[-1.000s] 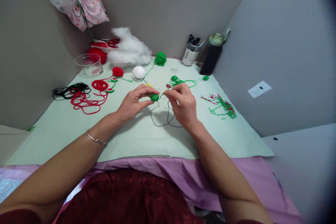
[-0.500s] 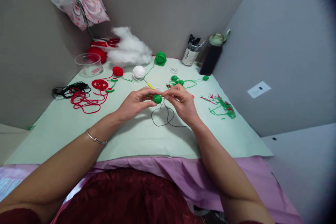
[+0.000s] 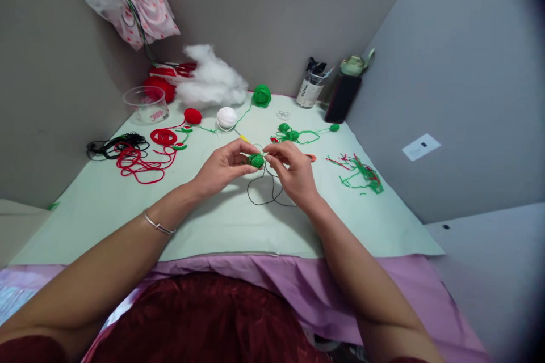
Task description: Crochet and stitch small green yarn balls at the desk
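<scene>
Between its thumb and fingers, my left hand (image 3: 222, 165) grips a small green crocheted ball (image 3: 256, 160). My right hand (image 3: 293, 169) is closed in a pinch at the ball's right side; whatever sits between those fingertips is too small to make out. A thin black thread (image 3: 249, 195) hangs from beside the ball and loops on the table below my hands. Just beyond my fingers lies a yellow-handled tool (image 3: 244, 138), partly covered. An orange item (image 3: 312, 157) shows behind my right hand.
Green crocheted pieces (image 3: 292, 135) lie beyond my right hand, yarn scraps (image 3: 367, 176) to the right. White (image 3: 226, 117), red (image 3: 193, 116) and green (image 3: 261, 96) yarn balls, stuffing (image 3: 213, 82), a plastic tub (image 3: 147, 106) and black yarn (image 3: 123, 144) stand around. A bottle (image 3: 351, 65) is at the back right.
My right hand has shifted slightly left and its fingers have bent, showing more of the orange item. The green ball has turned a little in my left hand.
</scene>
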A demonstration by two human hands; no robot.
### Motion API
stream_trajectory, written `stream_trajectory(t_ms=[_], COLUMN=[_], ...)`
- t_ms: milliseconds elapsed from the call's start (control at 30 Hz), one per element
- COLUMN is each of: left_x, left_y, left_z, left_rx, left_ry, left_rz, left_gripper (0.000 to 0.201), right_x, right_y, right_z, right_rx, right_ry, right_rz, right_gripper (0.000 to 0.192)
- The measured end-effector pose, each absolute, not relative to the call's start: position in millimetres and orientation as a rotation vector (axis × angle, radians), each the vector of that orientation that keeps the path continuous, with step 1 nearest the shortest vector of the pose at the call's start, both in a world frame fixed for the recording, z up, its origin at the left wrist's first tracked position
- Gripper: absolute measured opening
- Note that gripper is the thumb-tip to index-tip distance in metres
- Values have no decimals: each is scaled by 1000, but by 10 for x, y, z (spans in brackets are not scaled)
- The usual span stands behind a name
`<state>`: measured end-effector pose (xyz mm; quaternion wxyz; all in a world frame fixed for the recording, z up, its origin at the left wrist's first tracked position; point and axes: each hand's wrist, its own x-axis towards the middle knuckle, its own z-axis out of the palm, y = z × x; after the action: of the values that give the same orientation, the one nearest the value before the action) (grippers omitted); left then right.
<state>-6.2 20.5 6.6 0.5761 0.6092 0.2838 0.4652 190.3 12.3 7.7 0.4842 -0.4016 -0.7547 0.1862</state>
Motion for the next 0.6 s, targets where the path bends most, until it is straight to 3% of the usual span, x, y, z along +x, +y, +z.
stream_trajectory(t_ms=[433, 533, 600], left_x=[-37, -36, -52], left_y=[211, 224, 244], left_z=[19, -3, -24], left_rx=[1543, 1594, 1656], left_ry=[798, 826, 863], left_rz=[1098, 1070, 1066], left_gripper=[34, 31, 28], right_x=[1796, 1778, 1741], right_y=[21, 19, -39], right_z=[36, 49, 125], right_rx=[-1016, -991, -931], right_ry=[-2323, -2319, -2209], right_rz=[-422, -434, -236], right_gripper=[19, 26, 20])
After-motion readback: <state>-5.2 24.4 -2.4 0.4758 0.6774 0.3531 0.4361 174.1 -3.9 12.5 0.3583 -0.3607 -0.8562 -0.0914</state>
